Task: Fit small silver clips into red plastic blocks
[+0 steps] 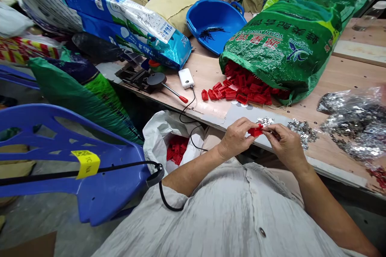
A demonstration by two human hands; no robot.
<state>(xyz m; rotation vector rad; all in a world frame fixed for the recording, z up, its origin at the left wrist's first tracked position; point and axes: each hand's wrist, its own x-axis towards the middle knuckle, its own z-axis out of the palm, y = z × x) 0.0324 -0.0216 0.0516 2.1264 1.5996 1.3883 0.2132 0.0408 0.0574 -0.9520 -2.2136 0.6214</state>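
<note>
Between finger and thumb, my left hand (240, 136) grips a small red plastic part (255, 130) above the table's front edge. Close against its right side, my right hand (282, 141) pinches at the part; whatever small piece its fingertips hold is too small to make out. Just beyond my hands lie a little heap of small silvery metal pieces (265, 121) and a larger heap of metal pieces (303, 132) to the right. Loose red plastic parts (241, 86) spill from the mouth of a green woven sack (280, 44) on the table.
A white sack (157, 128) with red parts stands below the table edge, left of me. A blue basin (199, 12) holds dark thin pieces. Clear bags of metal pieces (358, 116) lie right. A hand press (155, 79), white power bank (186, 78) and blue chair (111, 192) are left.
</note>
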